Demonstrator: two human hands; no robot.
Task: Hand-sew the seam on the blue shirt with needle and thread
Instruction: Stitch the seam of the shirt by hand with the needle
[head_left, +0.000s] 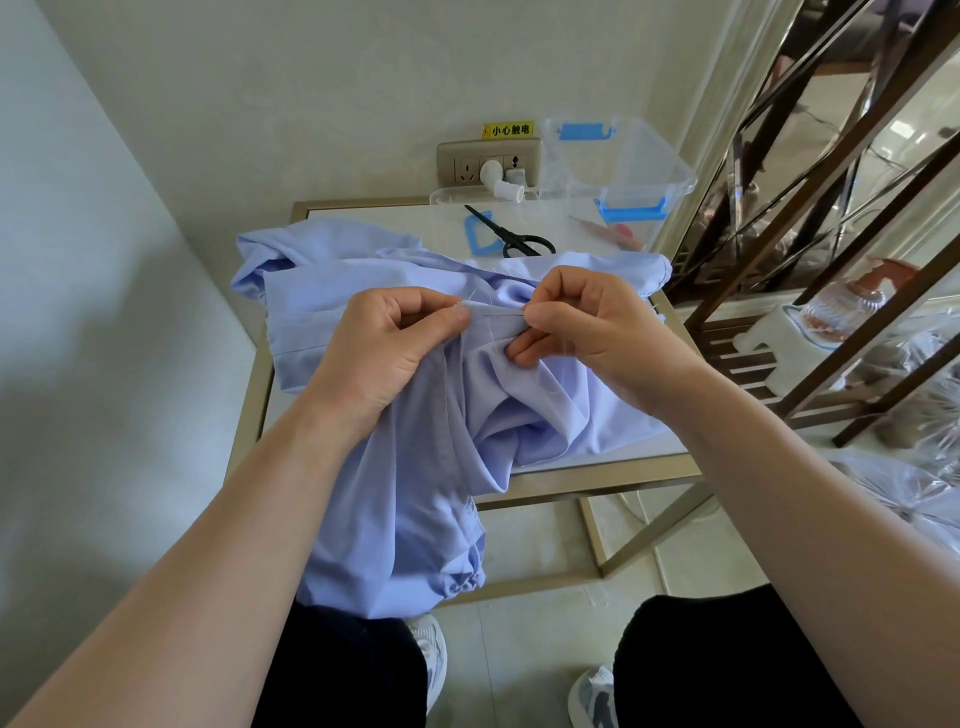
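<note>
The pale-blue fabric shirt (395, 493) looks limp and light, so the left hand (395, 343) pinches its seam (480, 326), the right hand (587, 332) the thin metal needle (501, 313).

Shirt (395, 467) pale blue (plain); scissors (511, 236) black; box clips (631, 212) blue.

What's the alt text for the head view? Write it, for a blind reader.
The left hand pinches the seam of a light blue shirt while the right hand pinches a needle at it, above a small table with black scissors lying behind.
</note>
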